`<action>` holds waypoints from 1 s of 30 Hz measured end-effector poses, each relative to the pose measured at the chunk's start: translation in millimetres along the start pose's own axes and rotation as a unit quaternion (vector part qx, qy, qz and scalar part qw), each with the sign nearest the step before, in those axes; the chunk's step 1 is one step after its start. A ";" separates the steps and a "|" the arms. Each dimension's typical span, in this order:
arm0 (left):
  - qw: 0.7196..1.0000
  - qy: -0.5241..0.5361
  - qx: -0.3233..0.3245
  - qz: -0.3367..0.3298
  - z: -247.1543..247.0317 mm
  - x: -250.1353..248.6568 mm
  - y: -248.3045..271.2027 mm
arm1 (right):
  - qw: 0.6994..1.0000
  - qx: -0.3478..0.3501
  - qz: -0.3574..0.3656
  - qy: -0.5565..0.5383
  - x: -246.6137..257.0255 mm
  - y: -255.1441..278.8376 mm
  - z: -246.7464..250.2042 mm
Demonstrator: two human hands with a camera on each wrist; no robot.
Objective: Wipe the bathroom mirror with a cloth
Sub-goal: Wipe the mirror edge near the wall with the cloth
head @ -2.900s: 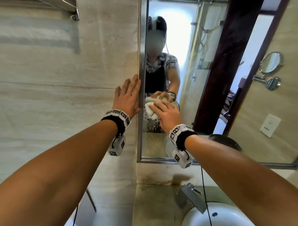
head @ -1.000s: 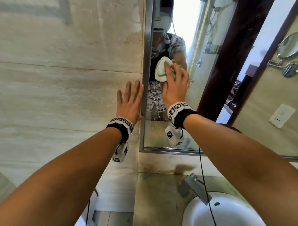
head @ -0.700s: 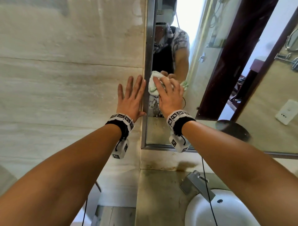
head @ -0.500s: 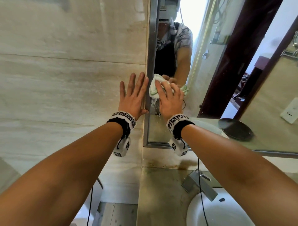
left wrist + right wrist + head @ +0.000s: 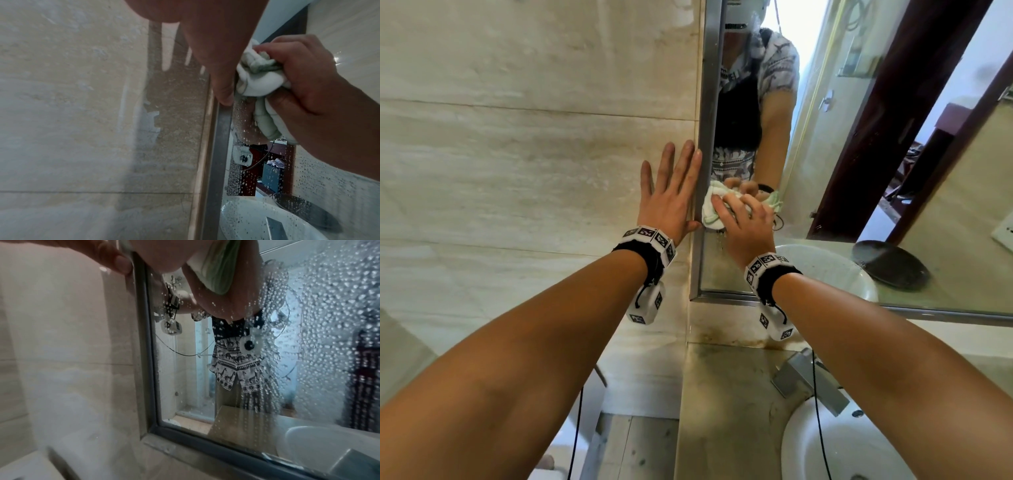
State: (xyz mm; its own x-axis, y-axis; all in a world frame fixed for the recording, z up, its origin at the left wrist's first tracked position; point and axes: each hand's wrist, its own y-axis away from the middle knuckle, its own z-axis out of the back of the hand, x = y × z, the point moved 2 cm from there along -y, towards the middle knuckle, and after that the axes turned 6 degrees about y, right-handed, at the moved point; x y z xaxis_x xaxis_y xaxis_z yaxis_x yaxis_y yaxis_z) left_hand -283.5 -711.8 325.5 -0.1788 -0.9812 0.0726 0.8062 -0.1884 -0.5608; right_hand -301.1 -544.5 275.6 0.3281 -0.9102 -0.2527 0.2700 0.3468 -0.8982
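Note:
The metal-framed bathroom mirror hangs on the tiled wall, its glass beaded with water droplets low down. My right hand grips a bunched white and pale green cloth and presses it against the glass beside the mirror's left frame. In the left wrist view the cloth is wadded under curled fingers. My left hand lies flat on the wall tile with straight fingers, its thumb touching the frame edge.
A white basin with a metal tap sits below on a stained stone counter. The mirror reflects a dark door frame, a round dark dish and a person. Beige wall tiles fill the left.
My right hand has swept the cloth down the glass from up high to near the left frame's lower part. The left hand has stayed flat on the wall.

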 end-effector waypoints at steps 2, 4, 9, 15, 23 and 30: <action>1.000 0.000 -0.003 0.001 -0.6 -0.2 1.5 | 1.000 0.021 0.020 -0.004 -0.3 6.9 -0.4; 1.000 0.000 -0.003 0.001 0.9 -1.3 2.9 | 0.998 0.048 0.048 0.000 -4.1 14.5 -1.8; 1.000 0.001 0.008 0.006 0.9 -5.0 7.3 | 0.992 0.101 0.070 0.008 -5.5 26.4 -0.8; 1.000 0.017 0.011 0.011 8.2 -12.2 18.6 | 0.969 0.206 0.134 -0.036 -8.4 55.7 3.2; 0.998 0.037 0.049 0.011 -3.0 -22.8 44.2 | 0.984 0.122 -0.116 -0.057 -38.4 38.9 61.8; 0.996 0.023 0.081 0.017 -25.1 -25.1 42.4 | 0.972 0.056 -0.219 -0.058 -75.7 1.9 53.0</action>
State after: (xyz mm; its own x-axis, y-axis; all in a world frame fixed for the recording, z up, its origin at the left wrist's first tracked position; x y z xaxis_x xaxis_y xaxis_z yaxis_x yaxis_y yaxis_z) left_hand -259.0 -694.1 279.2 -0.1728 -0.9848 0.0168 0.8915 -0.1636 -0.4224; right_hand -277.5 -462.9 312.1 0.2586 -0.9465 0.1929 0.5017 -0.0390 -0.8642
